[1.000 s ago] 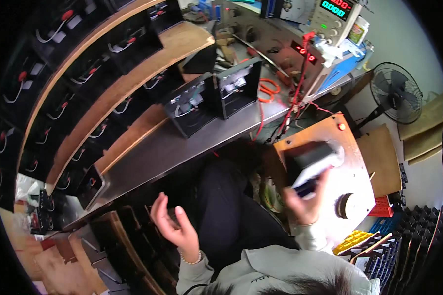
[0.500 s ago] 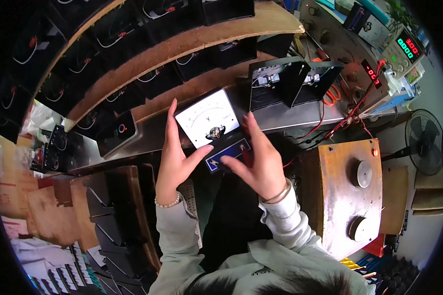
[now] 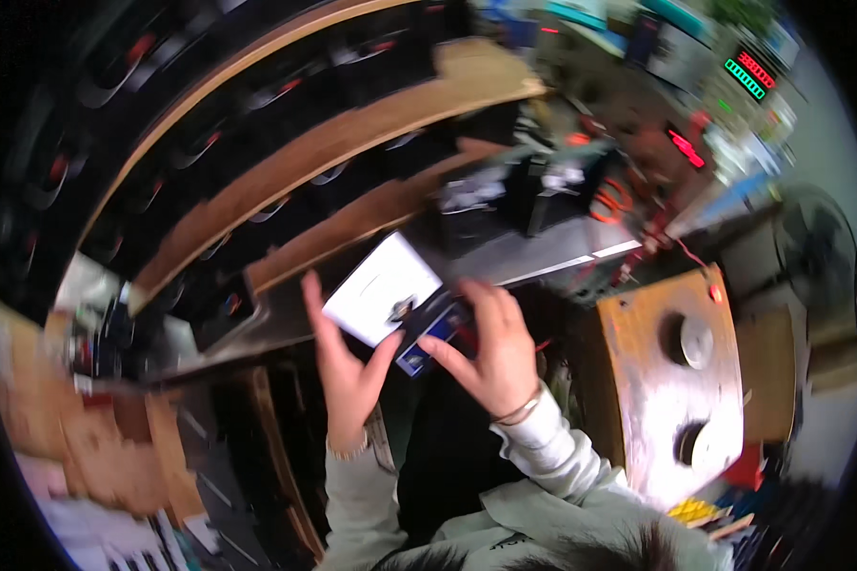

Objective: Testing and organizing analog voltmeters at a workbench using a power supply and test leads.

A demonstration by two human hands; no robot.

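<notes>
The frame is motion-blurred. A meter with a white dial face (image 3: 369,284), its markings smeared, and a dark lower section with a blue panel (image 3: 412,358) is held tilted between my two hands over the bench's front edge. My left hand (image 3: 350,381) grips its left side, with long fingers along the edge and thumb at the bottom. My right hand (image 3: 498,360) holds the right side, thumb on the blue panel. Just beyond the meter, two black open cases (image 3: 481,214) with pale parts inside stand on the metal bench (image 3: 505,262).
Wooden shelves (image 3: 352,133) of black cases curve across the back left. Orange scissors (image 3: 611,198), red wires (image 3: 657,228) and a power supply (image 3: 747,76) are on the bench's right. An orange-topped fixture (image 3: 638,400) with two round metal pieces stands at right, beside a fan (image 3: 809,243).
The meter has moved from over the orange-topped fixture, in my right hand alone, to between both hands. My left hand was empty and now grips it. The view has shifted since.
</notes>
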